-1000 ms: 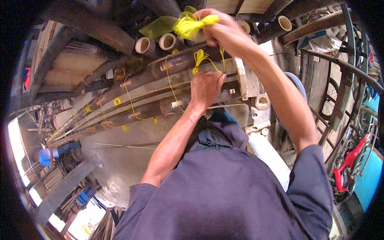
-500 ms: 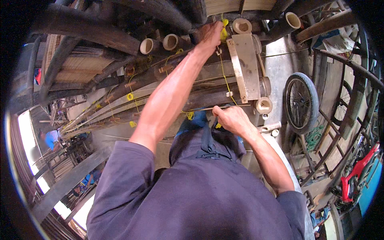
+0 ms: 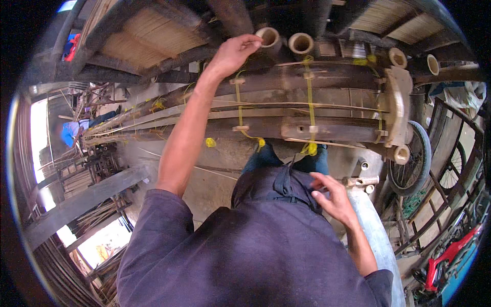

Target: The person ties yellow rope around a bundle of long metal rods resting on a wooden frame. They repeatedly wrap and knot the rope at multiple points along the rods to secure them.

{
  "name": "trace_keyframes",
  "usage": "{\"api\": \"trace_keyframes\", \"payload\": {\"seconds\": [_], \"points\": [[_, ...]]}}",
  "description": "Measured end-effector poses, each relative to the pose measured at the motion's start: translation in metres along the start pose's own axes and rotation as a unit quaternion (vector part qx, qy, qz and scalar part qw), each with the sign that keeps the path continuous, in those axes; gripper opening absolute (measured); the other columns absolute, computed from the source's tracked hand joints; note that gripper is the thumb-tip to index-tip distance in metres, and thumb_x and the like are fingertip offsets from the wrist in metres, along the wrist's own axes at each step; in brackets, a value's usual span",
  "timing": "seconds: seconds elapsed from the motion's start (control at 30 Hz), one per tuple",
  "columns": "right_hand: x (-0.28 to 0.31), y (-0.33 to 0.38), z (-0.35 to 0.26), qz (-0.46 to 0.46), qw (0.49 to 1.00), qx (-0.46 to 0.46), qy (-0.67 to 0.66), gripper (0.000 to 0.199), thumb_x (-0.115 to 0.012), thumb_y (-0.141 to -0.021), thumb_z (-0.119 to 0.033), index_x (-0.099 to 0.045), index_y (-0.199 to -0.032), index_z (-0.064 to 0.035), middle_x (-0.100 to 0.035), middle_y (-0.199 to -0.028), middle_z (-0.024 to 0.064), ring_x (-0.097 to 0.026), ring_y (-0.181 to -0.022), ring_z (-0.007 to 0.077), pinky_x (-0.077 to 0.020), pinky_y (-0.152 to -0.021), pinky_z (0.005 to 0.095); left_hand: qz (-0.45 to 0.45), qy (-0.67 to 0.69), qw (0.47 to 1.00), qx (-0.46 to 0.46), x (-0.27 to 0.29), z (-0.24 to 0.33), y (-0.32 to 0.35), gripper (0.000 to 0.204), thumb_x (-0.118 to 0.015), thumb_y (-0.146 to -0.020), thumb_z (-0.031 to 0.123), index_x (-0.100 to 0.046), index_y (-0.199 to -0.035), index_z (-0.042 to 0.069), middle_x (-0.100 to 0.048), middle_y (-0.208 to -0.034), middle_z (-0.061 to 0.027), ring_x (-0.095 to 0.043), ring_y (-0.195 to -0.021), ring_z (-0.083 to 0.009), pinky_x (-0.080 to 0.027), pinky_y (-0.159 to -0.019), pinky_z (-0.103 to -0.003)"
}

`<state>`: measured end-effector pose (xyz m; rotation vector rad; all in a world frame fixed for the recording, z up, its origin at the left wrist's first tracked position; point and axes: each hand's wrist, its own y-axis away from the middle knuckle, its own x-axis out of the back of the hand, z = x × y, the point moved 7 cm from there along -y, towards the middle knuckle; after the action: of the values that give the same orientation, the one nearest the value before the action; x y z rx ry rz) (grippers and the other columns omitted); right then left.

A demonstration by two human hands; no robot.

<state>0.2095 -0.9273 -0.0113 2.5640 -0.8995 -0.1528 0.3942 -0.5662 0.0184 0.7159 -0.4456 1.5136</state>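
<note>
Before me stretch two long dark bamboo poles [image 3: 332,129], joined at the right by a pale end board [image 3: 399,107]. Yellow cords [image 3: 310,94] run between small wooden pegs [image 3: 241,128] on the poles. My left hand [image 3: 235,55] reaches over the far pole, its fingers loosely extended beside the open end of a bamboo tube [image 3: 268,37]; I see nothing in it. Close to my body, my right hand [image 3: 331,197] is raised with fingers apart and nothing in it. A thin light strip [image 3: 327,143] lies along the near pole.
Another bamboo tube [image 3: 301,44] opens toward me at the back. A bicycle wheel [image 3: 422,163] and a red bicycle frame [image 3: 450,250] stand at the right. Short bamboo pieces [image 3: 360,181] rest beside my right hand. At the far left, a person in blue [image 3: 69,134] is by the poles' end.
My view has swung, shifting the scene rightward. My left hand has left the yellow cord near the end board and moved left. My right hand has let go of a thin stick and drawn back.
</note>
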Motion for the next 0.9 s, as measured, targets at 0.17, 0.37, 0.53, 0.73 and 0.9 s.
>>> {"api": "trace_keyframes", "payload": {"seconds": [0.17,0.37,0.53,0.73,0.9], "points": [[-0.158,-0.127,-0.01,0.016,0.839,-0.183,-0.512,0.061,-0.05,-0.089,-0.015,-0.019,-0.14,-0.0056,-0.053,-0.076,0.0064,-0.048,-0.058,0.0156,-0.0385,-0.052,0.028,0.009,0.032,0.999,-0.024,0.034,-0.04,0.053,0.033,-0.052,-0.09,0.034,-0.06,-0.109,0.009,-0.065,-0.102,-0.0116,-0.062,-0.096,-0.0242,-0.048,-0.081,-0.036],[-0.095,-0.125,-0.145,0.177,0.92,0.095,0.337,0.013,-0.061,-0.084,-0.018,-0.064,-0.081,-0.0058,-0.052,-0.068,0.0017,-0.055,-0.069,0.0153,-0.0447,-0.063,0.0324,0.035,-0.048,0.994,-0.094,-0.007,-0.048,0.14,0.024,-0.057,-0.083,0.027,-0.061,-0.1,0.01,-0.065,-0.082,-0.0123,-0.061,-0.082,-0.0316,-0.048,-0.074,-0.04],[-0.158,-0.229,-0.289,-0.126,0.757,0.416,0.488,0.024,-0.061,-0.078,-0.014,-0.063,-0.101,-0.0063,-0.056,-0.075,0.0094,-0.057,-0.079,0.0263,-0.0466,-0.077,0.0325,0.211,-0.13,0.963,-0.103,0.0,-0.036,0.156,0.023,-0.057,-0.083,0.028,-0.064,-0.096,0.011,-0.065,-0.085,-0.014,-0.06,-0.088,-0.0321,-0.046,-0.074,-0.042],[-0.051,-0.354,-0.155,0.112,0.774,0.062,0.62,0.037,-0.05,-0.088,-0.028,-0.055,-0.116,-0.0063,-0.058,-0.114,0.016,-0.053,-0.109,0.0314,-0.0438,-0.09,0.0412,0.094,-0.076,0.987,-0.107,-0.014,-0.028,0.141,0.02,-0.056,-0.085,0.028,-0.066,-0.081,0.011,-0.064,-0.073,-0.0113,-0.062,-0.069,-0.0314,-0.048,-0.068,-0.042],[-0.08,-0.28,-0.21,0.125,0.968,0.198,0.086,0.021,-0.051,-0.085,-0.026,-0.054,-0.085,-0.0049,-0.058,-0.071,0.0134,-0.056,-0.063,0.026,-0.0431,-0.056,0.0391,0.112,-0.079,0.99,-0.03,-0.005,-0.046,0.155,0.022,-0.053,-0.086,0.029,-0.065,-0.081,0.01,-0.064,-0.076,-0.0112,-0.062,-0.07,-0.0305,-0.049,-0.066,-0.042]]}}
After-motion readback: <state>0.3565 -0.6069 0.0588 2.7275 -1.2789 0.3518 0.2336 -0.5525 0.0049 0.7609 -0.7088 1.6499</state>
